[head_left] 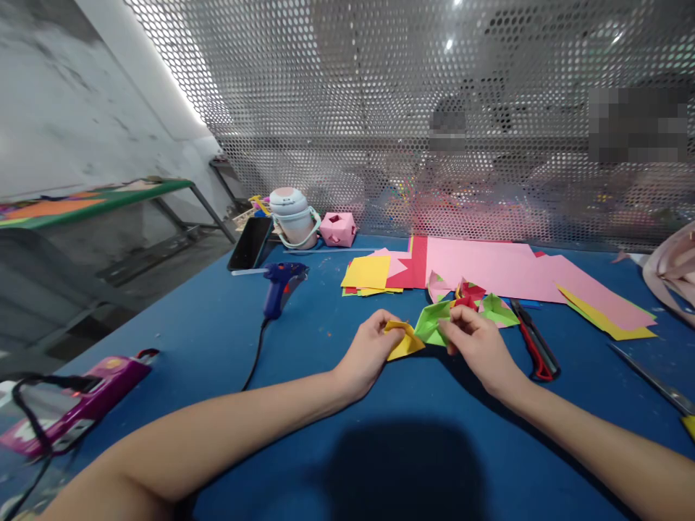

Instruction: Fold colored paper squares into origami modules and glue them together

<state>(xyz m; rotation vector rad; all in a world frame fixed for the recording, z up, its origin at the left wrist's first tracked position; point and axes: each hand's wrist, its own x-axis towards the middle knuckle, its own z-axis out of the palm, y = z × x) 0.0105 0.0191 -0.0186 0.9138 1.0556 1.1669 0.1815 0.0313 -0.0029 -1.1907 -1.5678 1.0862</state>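
In the middle of the blue table my left hand [369, 351] pinches a folded yellow paper piece [406, 344]. My right hand [481, 347] grips a folded green paper piece [433, 323] between thumb and fingers. The corners of the two pieces meet between my hands; I cannot tell whether they are joined. Just behind my right hand lie more folded pieces, a red one [471, 291], a pink and green one [437, 286] and another green one [499, 311]. Some of these are partly hidden by my fingers.
A blue glue gun [282, 286], a phone [250, 243], a lidded cup [296, 217] and a pink paper cube [338, 229] stand left. Yellow squares [367, 272] and pink sheets [478, 264] lie behind. A red-black cutter [535, 340] and scissors [651, 378] lie right; a purple power strip [81, 405] sits front left.
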